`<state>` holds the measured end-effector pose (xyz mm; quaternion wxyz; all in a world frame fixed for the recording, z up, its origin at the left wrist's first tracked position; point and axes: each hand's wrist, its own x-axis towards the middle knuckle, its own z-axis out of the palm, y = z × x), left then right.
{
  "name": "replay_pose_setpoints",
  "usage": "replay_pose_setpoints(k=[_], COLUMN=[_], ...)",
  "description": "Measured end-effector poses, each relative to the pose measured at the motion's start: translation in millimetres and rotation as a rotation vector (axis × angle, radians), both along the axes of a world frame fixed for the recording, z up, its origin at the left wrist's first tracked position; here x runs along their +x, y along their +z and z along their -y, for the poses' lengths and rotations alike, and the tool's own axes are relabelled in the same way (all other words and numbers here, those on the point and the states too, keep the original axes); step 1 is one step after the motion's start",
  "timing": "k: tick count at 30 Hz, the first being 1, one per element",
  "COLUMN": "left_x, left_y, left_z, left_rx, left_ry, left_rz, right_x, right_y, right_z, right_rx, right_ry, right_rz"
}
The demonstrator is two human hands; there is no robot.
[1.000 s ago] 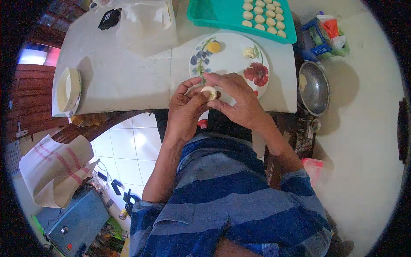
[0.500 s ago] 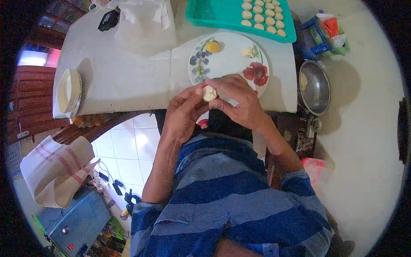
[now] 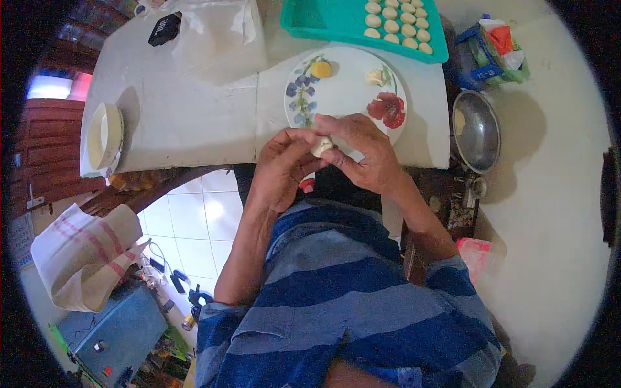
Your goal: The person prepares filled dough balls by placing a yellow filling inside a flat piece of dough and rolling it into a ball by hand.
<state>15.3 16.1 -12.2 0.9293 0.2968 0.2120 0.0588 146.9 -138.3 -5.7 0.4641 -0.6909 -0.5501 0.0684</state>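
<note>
Between both hands is a small pale piece of dough (image 3: 321,146), held over the near rim of a white flowered plate (image 3: 346,77). My left hand (image 3: 283,161) pinches it from the left with thumb and fingers. From the right, my right hand (image 3: 365,152) presses thumb and fingertips against it; its fingers partly cover the dough. A yellow ball (image 3: 321,70) sits on the plate near its far left edge. Beyond the plate, a green tray (image 3: 323,22) carries several rows of round pale dough balls (image 3: 407,30).
On the white table (image 3: 194,129) lie a clear plastic bag (image 3: 223,45) and a black box (image 3: 164,29). A round cream dish (image 3: 105,137) stands at the left edge. To the right are a metal bowl (image 3: 477,131) and a blue basket (image 3: 482,55). A striped cloth (image 3: 87,255) hangs lower left.
The dough piece has turned and moved slightly right between my fingers. More of it is covered now, with my right thumb and fingertips closer around it.
</note>
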Motion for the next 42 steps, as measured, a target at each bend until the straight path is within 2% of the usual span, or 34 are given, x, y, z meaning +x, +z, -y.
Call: replay_pose_setpoints(k=[1,7,8,10,13,17,21,23,29,31,33,35,37,42], left_x=[0.8,5.9,4.7,0.8,-1.4,-2.0,-1.3,-0.7,0.5,2.9,3.2,3.5,3.9,0.7], left_y=[-1.7,17.2,17.1,16.1,10.5,9.2,8.8,10.1,8.0,12.8,13.0,13.2,13.6,6.3], left_z=[-0.4,11.3,8.9,1.4,4.2,4.9,4.2,5.1,0.8,0.0,1.2,2.8,4.2,-7.0], left_rx=[0.129,0.296,0.297,0.028,0.170,0.106,0.146,0.168,0.111,0.316,0.309,0.303,0.391,0.299], left_ry=[-0.026,0.058,0.056,-0.013,-0.023,-0.015,0.000,-0.018,0.011,-0.055,-0.050,-0.046,-0.022,-0.078], left_rz=[-0.081,-0.179,-0.180,-0.059,-0.113,-0.088,-0.058,-0.083,-0.108,-0.214,-0.189,-0.164,-0.183,-0.174], right_x=[-2.1,-3.1,-2.5,1.0,1.8,3.1,1.3,-5.9,-2.2,-7.0,-7.7,-5.6,-5.6,-4.5], right_y=[0.3,2.2,2.1,-0.5,-1.9,-2.6,-5.5,6.7,-2.8,2.1,3.1,1.3,-0.1,-6.4], right_z=[-0.8,-0.9,-0.9,-0.4,-0.2,0.8,1.5,1.5,2.5,0.4,0.6,0.9,0.2,-1.4], right_rx=[0.020,0.004,-0.010,-0.016,0.011,0.075,0.064,0.046,-0.015,0.002,0.017,-0.091,-0.082,-0.030], right_ry=[0.002,-0.015,-0.013,-0.005,-0.014,-0.073,-0.025,-0.023,0.036,0.034,0.027,0.045,0.046,0.041], right_rz=[-0.020,-0.075,-0.076,-0.040,0.041,0.193,0.169,-0.061,0.031,0.012,-0.007,-0.027,-0.018,-0.021])
